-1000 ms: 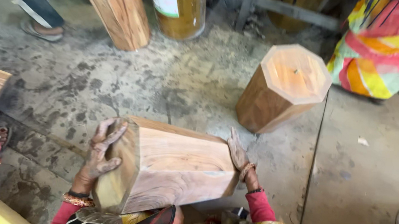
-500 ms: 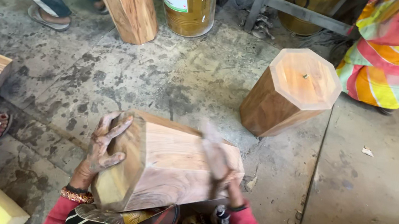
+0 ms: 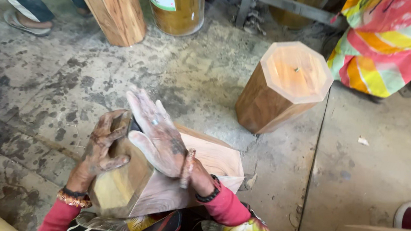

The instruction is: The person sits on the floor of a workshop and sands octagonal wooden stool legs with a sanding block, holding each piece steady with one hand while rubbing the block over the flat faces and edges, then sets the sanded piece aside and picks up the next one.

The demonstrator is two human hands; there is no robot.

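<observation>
Left hand [image 3: 101, 146] wrapped over the near left end of the wooden block [image 3: 161, 175], fingers bent and pressed on the wood, thumb on the end face. Right hand [image 3: 157, 136] lying flat and open on top of the block, fingers spread and pointing away, gripping nothing. Both hands dusty and stained brown. Bangles on both wrists, pink sleeves behind them.

Half a second ago, right hand over at the right side of the block; now moved across the top toward the left end, close beside the left hand. Left hand in the same spot as before.

Block lying on its side at the near edge of the floor [image 3: 72, 75], just in front of the lap. Many flat sides, smooth pale wood with brown grain lines.

Farther out, a second wooden block [image 3: 286, 87] standing upright toward the right, flat many-sided top, well apart. Another wooden post [image 3: 111, 8] and a round yellow can [image 3: 175, 5] at the far edge. Floor grey concrete, rough and blotchy with dark stains.
</observation>
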